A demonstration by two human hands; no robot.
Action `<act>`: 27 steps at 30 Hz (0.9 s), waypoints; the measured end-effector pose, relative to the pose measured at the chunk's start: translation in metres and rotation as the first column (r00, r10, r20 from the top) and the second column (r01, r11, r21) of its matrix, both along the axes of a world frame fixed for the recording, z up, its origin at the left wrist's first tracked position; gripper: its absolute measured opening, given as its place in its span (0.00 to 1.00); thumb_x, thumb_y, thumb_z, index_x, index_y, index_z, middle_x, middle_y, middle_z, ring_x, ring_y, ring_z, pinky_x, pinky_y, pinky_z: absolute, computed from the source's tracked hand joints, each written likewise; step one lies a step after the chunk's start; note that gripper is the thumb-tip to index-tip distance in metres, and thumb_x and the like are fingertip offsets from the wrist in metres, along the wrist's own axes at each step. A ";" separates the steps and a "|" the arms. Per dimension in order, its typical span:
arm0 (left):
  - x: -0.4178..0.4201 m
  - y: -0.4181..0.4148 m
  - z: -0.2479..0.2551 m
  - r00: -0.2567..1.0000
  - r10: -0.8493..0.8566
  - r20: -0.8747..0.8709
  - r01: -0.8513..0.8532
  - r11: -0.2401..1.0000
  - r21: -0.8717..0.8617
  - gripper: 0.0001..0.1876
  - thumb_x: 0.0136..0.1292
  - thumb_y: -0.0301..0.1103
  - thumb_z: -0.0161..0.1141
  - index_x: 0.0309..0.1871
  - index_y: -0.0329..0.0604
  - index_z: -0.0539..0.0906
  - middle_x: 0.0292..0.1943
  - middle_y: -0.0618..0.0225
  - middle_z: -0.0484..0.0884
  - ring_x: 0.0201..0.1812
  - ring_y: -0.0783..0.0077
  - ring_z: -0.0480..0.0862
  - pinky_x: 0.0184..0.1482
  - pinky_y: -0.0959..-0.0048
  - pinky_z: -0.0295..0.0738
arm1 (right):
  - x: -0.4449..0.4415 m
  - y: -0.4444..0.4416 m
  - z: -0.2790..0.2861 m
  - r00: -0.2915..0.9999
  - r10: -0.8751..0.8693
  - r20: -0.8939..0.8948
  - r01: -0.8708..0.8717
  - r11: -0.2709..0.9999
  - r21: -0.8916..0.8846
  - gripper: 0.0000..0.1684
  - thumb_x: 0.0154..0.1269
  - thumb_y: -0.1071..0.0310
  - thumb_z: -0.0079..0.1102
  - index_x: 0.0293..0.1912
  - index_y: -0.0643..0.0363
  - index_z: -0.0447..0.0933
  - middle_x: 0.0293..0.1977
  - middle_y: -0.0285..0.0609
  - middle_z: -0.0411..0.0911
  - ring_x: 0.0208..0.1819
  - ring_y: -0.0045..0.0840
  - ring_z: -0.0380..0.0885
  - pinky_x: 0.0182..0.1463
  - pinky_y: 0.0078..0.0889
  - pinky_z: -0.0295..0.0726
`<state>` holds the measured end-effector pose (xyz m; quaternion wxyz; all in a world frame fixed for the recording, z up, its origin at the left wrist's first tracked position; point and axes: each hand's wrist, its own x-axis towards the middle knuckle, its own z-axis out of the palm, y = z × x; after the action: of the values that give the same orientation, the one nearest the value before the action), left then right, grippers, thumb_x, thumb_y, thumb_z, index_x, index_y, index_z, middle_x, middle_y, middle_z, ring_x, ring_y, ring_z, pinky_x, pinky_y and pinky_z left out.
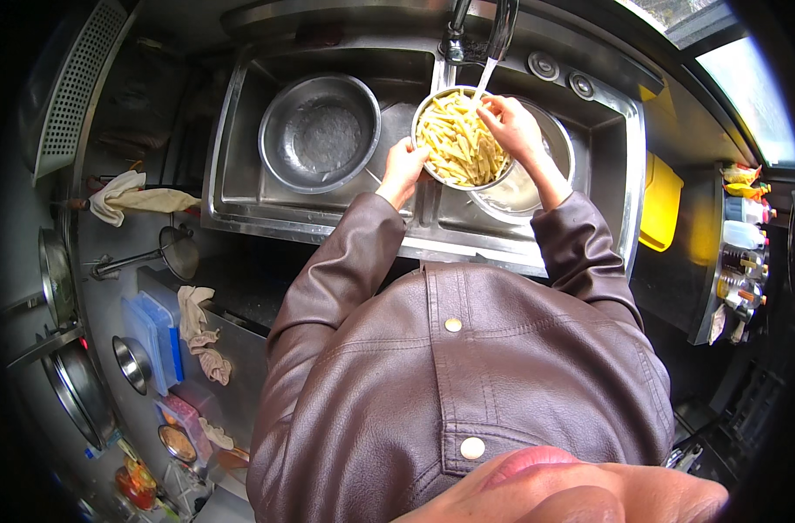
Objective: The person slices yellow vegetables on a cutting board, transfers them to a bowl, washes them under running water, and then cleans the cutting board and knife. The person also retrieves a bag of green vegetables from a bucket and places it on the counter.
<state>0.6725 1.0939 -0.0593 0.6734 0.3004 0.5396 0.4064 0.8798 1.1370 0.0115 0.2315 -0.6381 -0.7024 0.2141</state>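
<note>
My left hand (404, 171) grips the left rim of a metal bowl (461, 187) heaped with pale yellow cut strips (459, 140) that look like potato. Over the bowl's right side, my right hand (513, 127) has its fingers bent near the strips; whether it pinches any cannot be told. Water (484, 82) runs from the faucet (502, 33) into the bowl beside my right fingers. The bowl sits over the divider of a double steel sink (600, 157), partly above a larger basin (564, 140) holding cloudy liquid. A wide metal basin (319, 137) rests in the left sink.
Two round drain strainers (543, 66) lie on the sink's back ledge. Right of the sink are a yellow container (660, 202) and a shelf with several bottles (743, 234). On the left are a cloth (119, 199), a strainer with a handle (178, 253) and a blue-edged plastic box (152, 340).
</note>
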 end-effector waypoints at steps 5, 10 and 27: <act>0.000 0.000 0.000 1.000 0.001 0.017 -0.001 1.000 0.016 0.07 0.59 0.31 0.55 0.39 0.39 0.74 0.35 0.64 0.79 0.33 0.68 0.83 0.30 0.65 0.84 | -0.013 -0.015 -0.024 0.975 0.164 0.148 -0.182 0.976 0.118 0.17 0.62 0.60 0.55 0.48 0.56 0.78 0.42 0.50 0.79 0.47 0.40 0.76 0.53 0.38 0.73; -0.001 -0.001 0.007 1.000 -0.012 0.016 0.012 1.000 -0.011 0.09 0.60 0.32 0.56 0.41 0.40 0.74 0.36 0.65 0.79 0.34 0.69 0.83 0.31 0.64 0.83 | 0.003 -0.003 -0.006 0.968 0.059 -0.244 -0.042 0.996 0.074 0.10 0.61 0.66 0.56 0.42 0.55 0.81 0.35 0.46 0.81 0.36 0.34 0.81 0.42 0.31 0.78; 0.001 -0.001 0.013 0.999 -0.032 0.006 0.032 0.999 -0.004 0.08 0.59 0.32 0.56 0.40 0.41 0.74 0.36 0.65 0.79 0.34 0.69 0.83 0.32 0.65 0.83 | 0.002 -0.014 -0.013 0.965 0.244 0.095 -0.256 0.955 0.150 0.10 0.57 0.63 0.59 0.41 0.50 0.80 0.36 0.44 0.77 0.43 0.38 0.77 0.47 0.36 0.76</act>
<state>0.6730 1.0924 -0.0466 0.6819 0.3065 0.5335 0.3955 0.8814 1.1230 -0.0017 0.2266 -0.5308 -0.8007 0.1604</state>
